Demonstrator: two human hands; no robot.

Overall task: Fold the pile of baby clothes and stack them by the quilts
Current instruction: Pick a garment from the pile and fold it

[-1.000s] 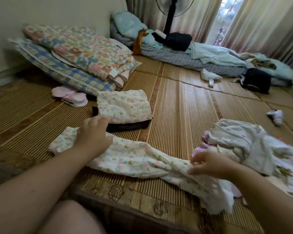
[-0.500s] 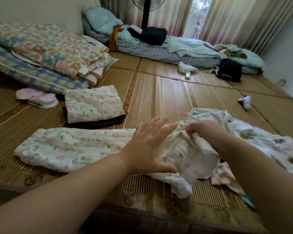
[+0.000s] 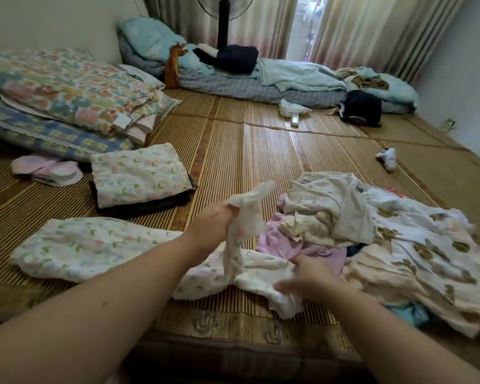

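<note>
Left hand (image 3: 209, 228): fist closed round lifted end of white floral-print cotton garment (image 3: 89, 246). Rest of garment lies flat on woven bamboo mat (image 3: 261, 151), stretching left. Right hand (image 3: 309, 275), motion-blurred: curled fingers pinch same garment's near right edge. Heap of unfolded baby clothes (image 3: 385, 234) just right of hands. Folded floral piece (image 3: 139, 176) atop dark garment (image 3: 155, 207), far left, beside stacked floral and checked quilts (image 3: 67, 90).

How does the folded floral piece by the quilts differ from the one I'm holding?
The folded floral piece is a compact rectangle on a dark garment, untouched. The held floral garment sprawls along the mat, one end bunched upward in the left hand, the right hand gripping its edge. Same pastel floral print.
</note>
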